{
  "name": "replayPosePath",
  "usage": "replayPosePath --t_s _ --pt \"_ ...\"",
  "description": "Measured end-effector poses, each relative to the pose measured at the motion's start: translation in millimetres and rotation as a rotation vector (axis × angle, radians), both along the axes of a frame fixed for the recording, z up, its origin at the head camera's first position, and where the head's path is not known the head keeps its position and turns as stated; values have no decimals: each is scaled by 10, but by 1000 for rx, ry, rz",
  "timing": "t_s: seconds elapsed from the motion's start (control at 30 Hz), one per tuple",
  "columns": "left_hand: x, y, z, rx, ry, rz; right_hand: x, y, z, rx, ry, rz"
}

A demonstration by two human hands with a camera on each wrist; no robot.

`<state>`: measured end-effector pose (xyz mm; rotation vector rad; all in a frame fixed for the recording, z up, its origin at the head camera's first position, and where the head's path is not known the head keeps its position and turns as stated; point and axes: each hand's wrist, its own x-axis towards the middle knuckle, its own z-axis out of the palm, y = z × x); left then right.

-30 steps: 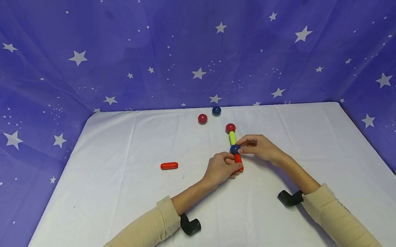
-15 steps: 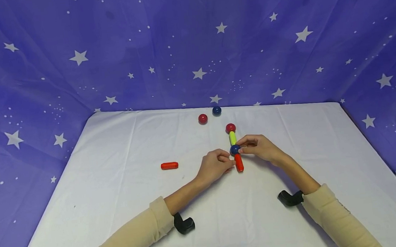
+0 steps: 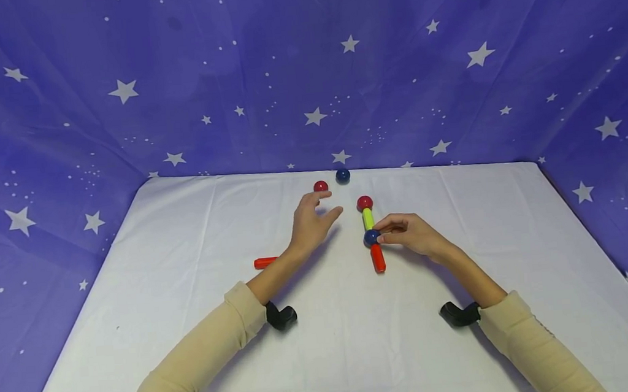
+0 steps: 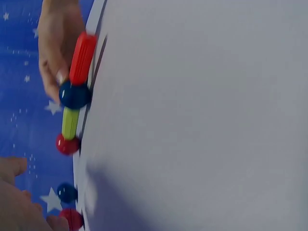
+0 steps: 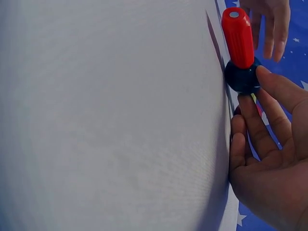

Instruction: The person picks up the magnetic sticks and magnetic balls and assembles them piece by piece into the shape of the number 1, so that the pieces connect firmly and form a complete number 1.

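Between thumb and fingers my right hand pinches a blue ball. A red rod joins that ball on the near side, its free end showing a small metal disc in the right wrist view. On the far side a yellow-green rod links it to a red ball, all in one line. My left hand is raised over the table with thumb and fingers spread, holding nothing. Just beyond its fingertips lies a loose red ball, partly covered by the hand.
A second blue ball sits by the table's back edge. Under the left forearm, another red rod lies partly hidden. The white-covered table meets a purple starry cloth at the back and sides.
My left hand has let go of the red rod and moved away, up and left, toward the loose red ball. The right hand stays on the blue ball.
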<state>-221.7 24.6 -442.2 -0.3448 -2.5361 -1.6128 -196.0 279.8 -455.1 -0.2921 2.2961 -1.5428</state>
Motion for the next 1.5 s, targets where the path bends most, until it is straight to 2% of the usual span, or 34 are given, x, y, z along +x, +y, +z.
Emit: replayPosePath --t_s 0.1,0.33,0.7,0.87,1.13,1.5 --pt "-142 -17 13 2 16 36 -5 6 -7 12 0 -5" --pt "-413 -35 -30 -15 -19 101 -18 7 -13 16 1 -15" --pt "-633 -7 -116 -22 -155 152 -8 -10 -3 14 1 -13" --pt "-692 21 -131 -50 -181 146 -7 -8 4 14 -7 -11" --pt "-713 -3 -121 -198 -160 111 -11 -10 10 7 -13 -8" --pt "-613 -64 -121 -203 -100 58 -2 -7 4 29 -7 -18"
